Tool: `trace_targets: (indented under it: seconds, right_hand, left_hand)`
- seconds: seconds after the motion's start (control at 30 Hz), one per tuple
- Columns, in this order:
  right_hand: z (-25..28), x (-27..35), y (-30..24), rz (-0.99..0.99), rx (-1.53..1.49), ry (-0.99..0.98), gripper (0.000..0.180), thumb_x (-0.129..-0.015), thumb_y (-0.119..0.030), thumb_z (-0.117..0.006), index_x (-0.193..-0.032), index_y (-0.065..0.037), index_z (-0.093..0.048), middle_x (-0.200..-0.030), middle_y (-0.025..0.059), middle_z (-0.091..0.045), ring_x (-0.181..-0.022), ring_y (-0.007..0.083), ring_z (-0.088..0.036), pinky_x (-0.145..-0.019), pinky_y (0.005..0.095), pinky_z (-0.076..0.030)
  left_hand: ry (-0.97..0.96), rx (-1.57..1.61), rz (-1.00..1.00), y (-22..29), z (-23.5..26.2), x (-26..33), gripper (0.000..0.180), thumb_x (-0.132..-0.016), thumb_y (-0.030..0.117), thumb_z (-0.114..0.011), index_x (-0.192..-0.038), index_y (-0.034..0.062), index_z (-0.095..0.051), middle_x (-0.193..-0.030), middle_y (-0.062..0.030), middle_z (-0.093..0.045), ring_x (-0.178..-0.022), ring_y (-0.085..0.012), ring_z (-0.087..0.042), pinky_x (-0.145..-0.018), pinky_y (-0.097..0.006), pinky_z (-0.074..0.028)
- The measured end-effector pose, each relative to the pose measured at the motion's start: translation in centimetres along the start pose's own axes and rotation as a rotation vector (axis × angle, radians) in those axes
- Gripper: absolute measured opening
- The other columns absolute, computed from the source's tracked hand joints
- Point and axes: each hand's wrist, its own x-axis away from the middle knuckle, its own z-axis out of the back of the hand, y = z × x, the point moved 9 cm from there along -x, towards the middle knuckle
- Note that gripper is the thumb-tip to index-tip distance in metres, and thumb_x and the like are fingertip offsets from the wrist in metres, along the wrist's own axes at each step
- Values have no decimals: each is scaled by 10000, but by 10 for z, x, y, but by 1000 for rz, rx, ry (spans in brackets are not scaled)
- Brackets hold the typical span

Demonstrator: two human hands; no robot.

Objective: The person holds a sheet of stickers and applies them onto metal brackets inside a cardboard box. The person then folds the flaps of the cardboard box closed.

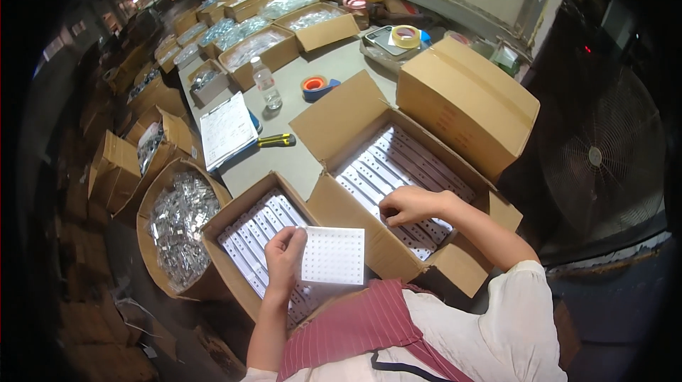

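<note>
Presently held: one white square sheet (332,258) with a grid of small marks, pinched near its upper left corner between thumb and fingers of the left hand (284,248), its other edges unsupported, in front of the gap between two cartons. Right hand (408,206): fingers curled down at the rows of white strips (383,162) in the larger open carton (346,217); whether they grip a piece cannot be told. Beside it, the smaller open carton (226,261), with similar white rows (245,246) partly behind the left forearm. Hazards, as judged: the sheet could swivel or slip, being held at one corner only; close packing could make neighbouring strips catch or lift together; the raised carton flap (344,108) could brush a wrist. Further items: yellow-and-black cutter (277,140), blade state unclear; upright clear bottle (266,85), liable to topple if knocked.
</note>
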Motion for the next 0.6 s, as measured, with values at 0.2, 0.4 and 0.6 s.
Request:
trace_targets:
  seconds: [0.2,0.4,0.6]
  right_hand:
    - [-15,0,-5,90,246,99,211,-779,-172,-655,-893,-6,-591,-808,189,-658,-787,402,-648,-692,486,-507]
    - [30,7,7,-38,131,316,208,-812,-188,-683,-872,-17,-583,-786,185,-653,-788,393,-640,-676,481,-491]
    - [28,16,0,73,-99,146,191,-820,-131,-670,-915,6,-576,-818,202,-642,-779,376,-625,-697,454,-484]
  left_hand:
    - [53,98,9,-11,2,-5,171,-967,132,-619,-969,-35,-654,-850,-14,-640,-741,-63,-563,-662,-204,-447]
    - [83,73,-31,-7,6,-5,171,-970,150,-626,-974,-20,-650,-853,-19,-647,-740,-65,-570,-662,-204,-451]
    - [53,49,-3,-9,7,-5,187,-971,159,-631,-978,-26,-656,-845,-19,-650,-749,-62,-575,-681,-208,-458]
